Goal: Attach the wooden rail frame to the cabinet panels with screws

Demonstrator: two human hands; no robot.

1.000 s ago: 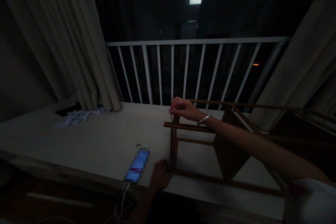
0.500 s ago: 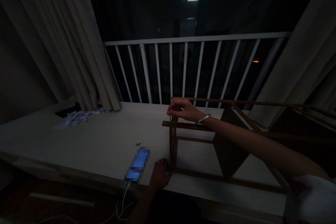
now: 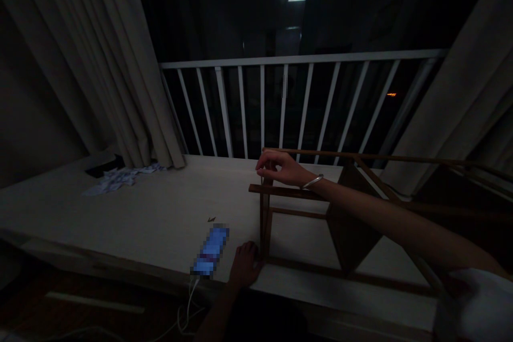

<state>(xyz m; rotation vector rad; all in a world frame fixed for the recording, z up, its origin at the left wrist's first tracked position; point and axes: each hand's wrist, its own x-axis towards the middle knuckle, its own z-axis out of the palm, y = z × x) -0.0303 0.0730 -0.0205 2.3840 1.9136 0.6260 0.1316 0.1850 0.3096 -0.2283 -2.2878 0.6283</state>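
Observation:
A brown wooden rack [image 3: 304, 265] lies on its side on a pale ledge. Above its upper end bar [image 3: 280, 191], my right hand [image 3: 286, 168] is closed in a pinch, a bracelet at the wrist. A thin rod [image 3: 262, 179] runs down from the pinched fingertips towards the bar; its kind is too dark and small to make out. Low down, my left hand [image 3: 243, 264] rests at the rack's near corner, fingers curled and thumb against the wood. What lies under those fingers is hidden in shadow.
A lit, blurred phone [image 3: 210, 251] with a white cable [image 3: 188, 304] lies left of my left hand. Small dark pieces [image 3: 211, 219] sit beyond it. Crumpled papers [image 3: 116, 179] lie by the curtain [image 3: 132, 91]. White railing [image 3: 300, 59] stands behind the ledge [image 3: 160, 224].
The view has shifted very slightly. Both hands and the rack keep nearly the same places, and the right fingers still pinch the thin rod.

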